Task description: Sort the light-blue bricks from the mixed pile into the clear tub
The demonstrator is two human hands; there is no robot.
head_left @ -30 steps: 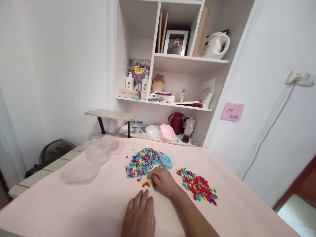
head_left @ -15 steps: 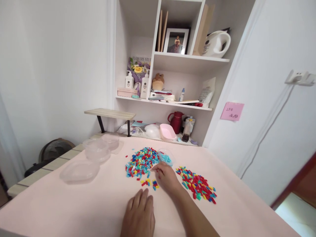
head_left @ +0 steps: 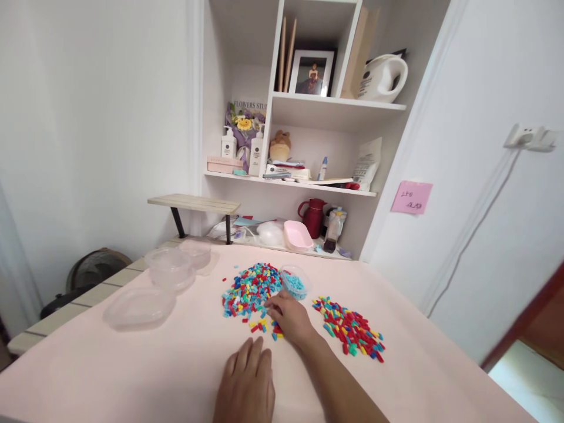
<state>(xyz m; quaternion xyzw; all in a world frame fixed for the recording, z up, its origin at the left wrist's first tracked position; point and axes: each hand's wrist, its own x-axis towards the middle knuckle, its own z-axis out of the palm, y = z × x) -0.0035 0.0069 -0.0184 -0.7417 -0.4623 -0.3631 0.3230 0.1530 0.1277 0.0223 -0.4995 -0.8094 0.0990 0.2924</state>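
A pile of small coloured beads [head_left: 250, 288] lies in the middle of the pink table [head_left: 132, 370]. My right hand [head_left: 291, 317] rests at the pile's near right edge, fingers curled and pinching at the beads; what it holds is too small to see. A few loose beads [head_left: 261, 326] lie just left of that hand. A small clear cup of blue beads [head_left: 294, 283] stands right behind it. A second pile, mostly red beads [head_left: 350, 328], lies to the right. My left hand [head_left: 247, 382] lies flat on the table near me, fingers stretched out, holding nothing.
Several clear plastic bowls [head_left: 170, 267] and a lid [head_left: 138, 305] sit at the table's left. Behind the table are a small wooden stand [head_left: 194, 204], a pink dish [head_left: 297, 235], a red jug [head_left: 312, 217] and white shelves [head_left: 308, 182] with bottles and a photo frame.
My right hand moved from the loose beads up toward the cup of blue beads, then came back a little to the pile's edge. My left hand stayed flat.
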